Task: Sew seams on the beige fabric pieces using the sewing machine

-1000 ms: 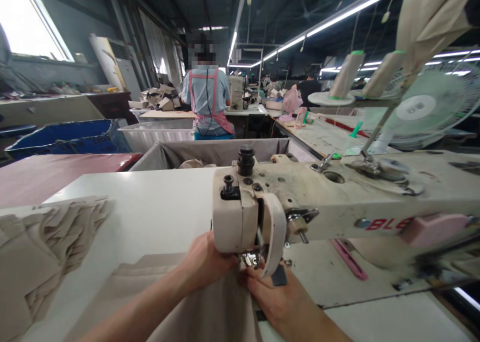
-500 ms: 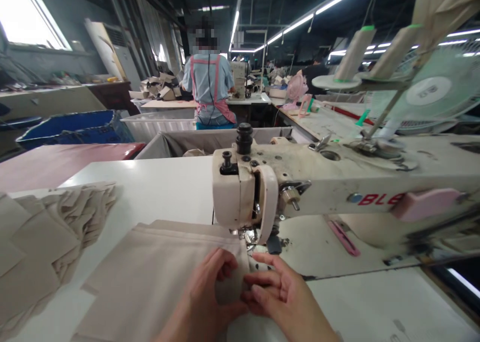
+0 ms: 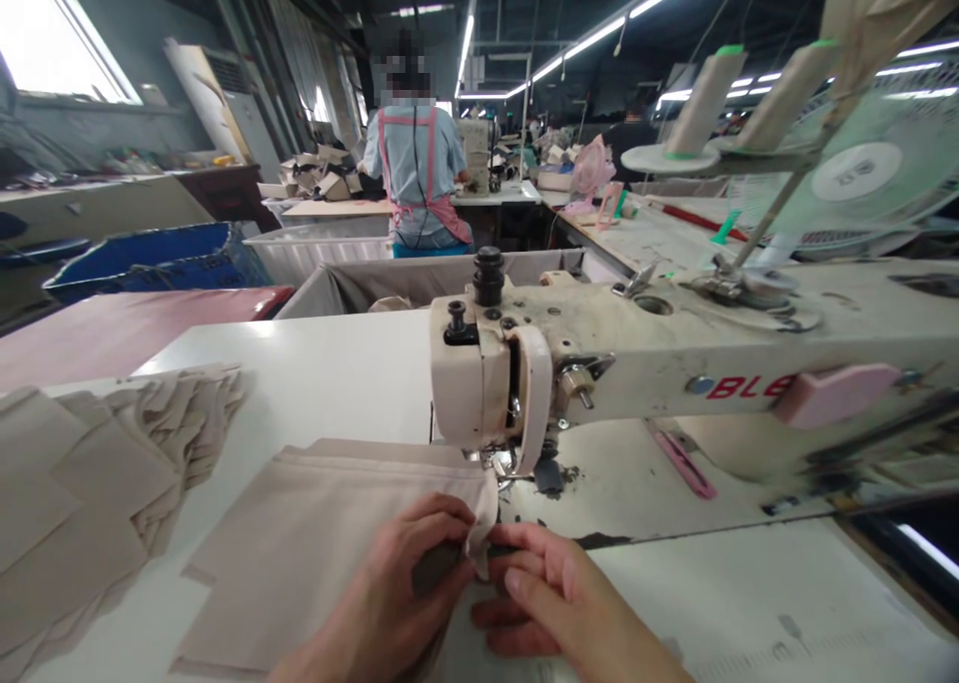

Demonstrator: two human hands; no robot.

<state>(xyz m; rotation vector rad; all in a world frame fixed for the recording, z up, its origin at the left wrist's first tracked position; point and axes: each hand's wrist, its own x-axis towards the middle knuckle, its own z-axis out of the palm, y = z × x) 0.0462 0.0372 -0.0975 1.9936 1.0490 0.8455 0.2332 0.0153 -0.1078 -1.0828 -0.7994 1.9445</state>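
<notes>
A beige fabric piece (image 3: 322, 533) lies flat on the white table (image 3: 330, 383), its right edge just below the head of a cream sewing machine (image 3: 494, 383). My left hand (image 3: 390, 603) rests on the fabric with its fingers curled and pinching the right edge. My right hand (image 3: 561, 603) meets it from the right, fingers pinched on the same folded edge. Both hands sit just in front of the presser foot (image 3: 509, 458).
A stack of beige cut pieces (image 3: 90, 483) lies at the left. Thread cones (image 3: 704, 99) and a fan (image 3: 869, 184) stand behind the machine arm. A grey fabric-lined bin (image 3: 420, 279) is beyond the table. A person in a pink apron (image 3: 416, 179) works farther back.
Both hands drew back from under the machine head toward me, bringing the fabric's edge out. They now pinch and fold that edge in front of the presser foot.
</notes>
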